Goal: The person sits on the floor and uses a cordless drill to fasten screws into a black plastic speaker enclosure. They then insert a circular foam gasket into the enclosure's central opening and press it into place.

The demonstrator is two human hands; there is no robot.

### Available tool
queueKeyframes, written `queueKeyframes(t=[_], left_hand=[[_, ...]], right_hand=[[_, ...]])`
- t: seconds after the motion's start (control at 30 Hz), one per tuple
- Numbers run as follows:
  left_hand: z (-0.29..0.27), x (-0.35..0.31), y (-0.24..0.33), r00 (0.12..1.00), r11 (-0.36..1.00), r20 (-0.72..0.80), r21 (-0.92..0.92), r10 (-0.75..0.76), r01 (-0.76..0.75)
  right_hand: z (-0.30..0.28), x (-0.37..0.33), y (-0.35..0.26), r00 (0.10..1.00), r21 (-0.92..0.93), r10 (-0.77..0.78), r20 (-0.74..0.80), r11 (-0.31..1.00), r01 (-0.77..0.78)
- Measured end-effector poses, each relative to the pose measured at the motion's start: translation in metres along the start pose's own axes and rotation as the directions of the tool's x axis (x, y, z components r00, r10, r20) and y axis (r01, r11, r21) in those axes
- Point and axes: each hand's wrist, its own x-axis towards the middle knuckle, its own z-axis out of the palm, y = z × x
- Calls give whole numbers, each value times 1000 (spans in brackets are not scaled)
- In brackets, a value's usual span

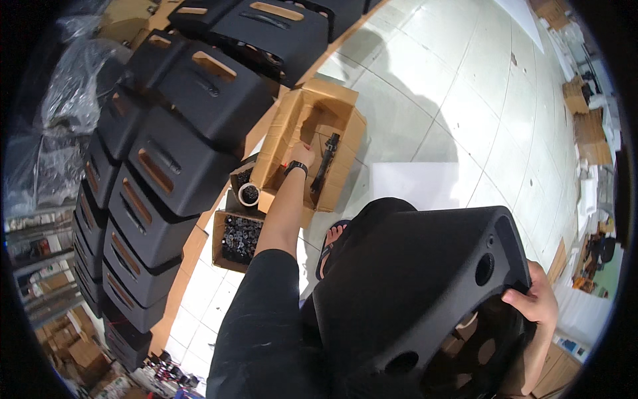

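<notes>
My right hand (535,302) grips the edge of a black speaker cabinet (399,266), thumb over the rim and the other fingers mostly hidden. The cabinet rests tilted against me, its round holes and large opening toward the lower right. My left hand (302,155), with a dark watch on the wrist, reaches into an open cardboard box (276,149). Its fingers look curled; what they hold, if anything, is hidden. A bit of orange shows beside that hand. A long black part (325,163) leans inside the box, right of my hand.
Stacked black cabinets (206,90) with slotted handle holes line the left on cardboard. Beside my left forearm stand a white cup (248,194) of dark bits and a carton (218,243) of small black parts. A white sheet (415,185) lies on the tiled floor (478,113).
</notes>
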Motion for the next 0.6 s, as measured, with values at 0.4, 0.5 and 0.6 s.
queueKeyframes(t=[0.4,0.5,0.6], left_hand=[[132,69,-83,996,982,20,173,-86,81],[134,60,-71,999,965,25,261,-43,35],[128,49,-64,993,749,72,652,95,-119]], right_hand=[[-37,40,33,995,101,52,88,993,-61],[-34,34,40,998,82,48,29,995,-50],[-39,27,46,999,-13,18,34,1000,-17]])
